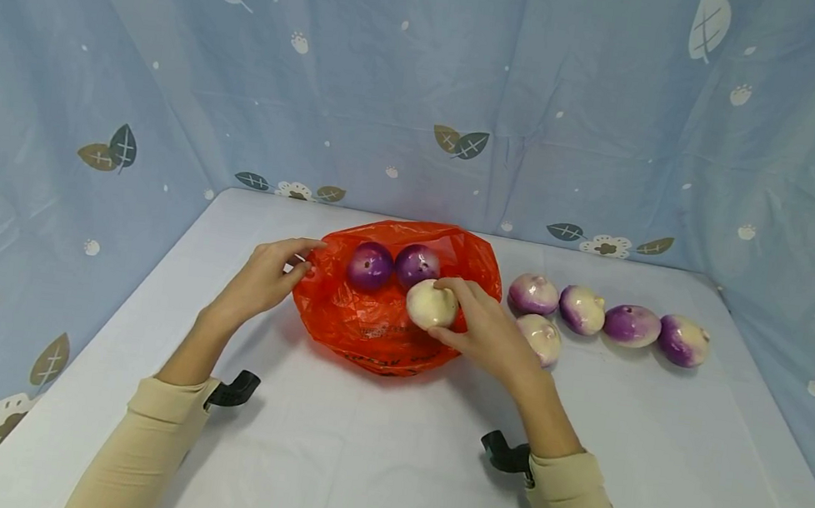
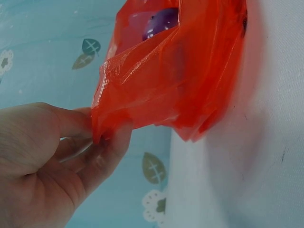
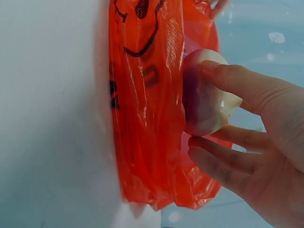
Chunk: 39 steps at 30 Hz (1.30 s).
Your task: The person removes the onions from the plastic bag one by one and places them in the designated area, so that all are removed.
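A red plastic bag [image 1: 339,322] stands with its mouth spread wide on the white table. Its left rim is pinched between the thumb and fingers of my left hand [image 1: 265,275], seen close in the left wrist view [image 2: 61,156]. My right hand [image 1: 485,330] grips a glossy purple-and-white onion [image 1: 431,304] over the right part of the bag's mouth. In the right wrist view, the thumb lies on one side of this onion [image 3: 204,95] and fingers are on the other. Inside the bag sit two purple onions [image 1: 371,267] [image 1: 417,264], side by side.
Right of the bag, several more onions [image 1: 632,326] lie in a rough row, with one onion [image 1: 539,339] nearer me, partly behind my right hand. A blue leaf-patterned curtain [image 1: 426,88] borders the white table [image 1: 353,466] at the back and sides.
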Motion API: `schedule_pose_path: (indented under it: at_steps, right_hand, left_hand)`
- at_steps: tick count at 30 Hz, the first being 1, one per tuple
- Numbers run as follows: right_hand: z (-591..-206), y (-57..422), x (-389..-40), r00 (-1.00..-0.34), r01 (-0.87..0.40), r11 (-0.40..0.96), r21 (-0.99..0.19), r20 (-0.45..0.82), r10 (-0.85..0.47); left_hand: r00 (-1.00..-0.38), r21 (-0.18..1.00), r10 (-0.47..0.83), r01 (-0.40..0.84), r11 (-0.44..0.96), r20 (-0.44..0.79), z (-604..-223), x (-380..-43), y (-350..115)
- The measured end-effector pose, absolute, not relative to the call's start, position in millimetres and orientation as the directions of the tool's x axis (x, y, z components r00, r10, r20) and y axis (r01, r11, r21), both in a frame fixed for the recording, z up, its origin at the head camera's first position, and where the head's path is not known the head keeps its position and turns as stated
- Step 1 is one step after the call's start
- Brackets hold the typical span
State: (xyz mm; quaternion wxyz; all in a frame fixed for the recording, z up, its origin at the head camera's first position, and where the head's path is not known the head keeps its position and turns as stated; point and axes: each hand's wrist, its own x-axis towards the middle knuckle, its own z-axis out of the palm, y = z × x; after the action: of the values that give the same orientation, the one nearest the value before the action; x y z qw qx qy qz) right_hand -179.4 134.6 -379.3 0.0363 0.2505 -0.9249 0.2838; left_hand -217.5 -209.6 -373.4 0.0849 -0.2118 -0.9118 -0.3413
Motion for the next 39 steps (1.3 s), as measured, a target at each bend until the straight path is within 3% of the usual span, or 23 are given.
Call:
schedule_pose_path:
  at_steps: [39]
  right_hand:
    - [-365, 182, -170, -0.874, -0.484, 0.746, -0.458, 0.287, -0.392]
  left_hand:
    - [-0.889, 0.578, 0.336, 0.457, 0.676, 0.311, -375, -217, -210]
